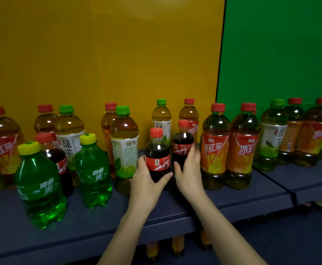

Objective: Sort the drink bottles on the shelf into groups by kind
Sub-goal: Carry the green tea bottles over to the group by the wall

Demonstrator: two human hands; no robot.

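Observation:
Two small cola bottles with red caps stand side by side at the middle of the dark blue shelf (232,203). My left hand (146,180) grips the nearer cola bottle (157,155) from its left side. My right hand (188,169) wraps round the farther cola bottle (182,142) from its right. A third cola bottle (58,159) stands at the left behind two green lemon-lime soda bottles (39,188) (94,173) with yellow caps.
Green tea bottles (124,148) with green caps and iced red tea bottles (214,148) with red caps stand mixed along the back, from far left to far right. More bottles show on a lower shelf (177,245). A yellow and a green panel form the back wall.

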